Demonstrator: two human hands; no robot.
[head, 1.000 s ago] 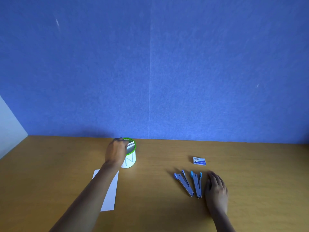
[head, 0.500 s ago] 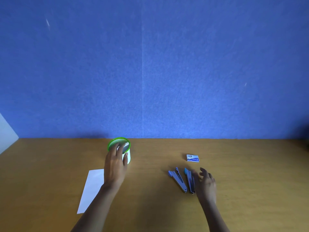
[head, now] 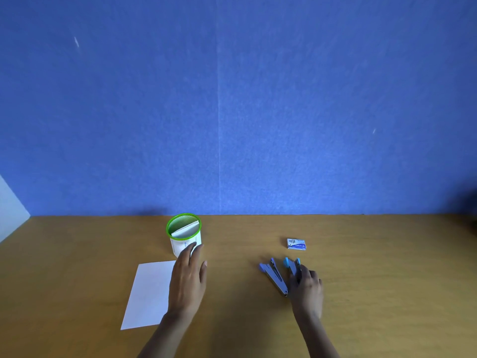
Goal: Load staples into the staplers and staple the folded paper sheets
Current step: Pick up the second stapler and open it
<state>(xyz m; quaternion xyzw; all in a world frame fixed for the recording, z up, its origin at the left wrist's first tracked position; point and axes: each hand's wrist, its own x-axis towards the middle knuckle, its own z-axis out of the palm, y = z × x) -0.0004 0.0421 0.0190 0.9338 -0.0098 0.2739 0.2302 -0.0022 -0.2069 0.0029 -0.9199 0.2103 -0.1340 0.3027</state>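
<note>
Two blue staplers lie side by side on the wooden table: the darker left stapler and the lighter right stapler. My right hand has its curled fingers over the rear of the right stapler. A small staples box sits just behind them. A green mesh cup holds folded paper sheets. One white sheet lies flat in front of the cup. My left hand is flat with straight fingers at that sheet's right edge, fingertips near the cup's base.
A blue wall closes off the back of the table. A white panel stands at the far left edge. Bare wood stretches to the right of the staplers and between my two hands.
My left hand has left the cup's rim and drawn back toward me beside the sheet. My right hand has slid left onto the right stapler.
</note>
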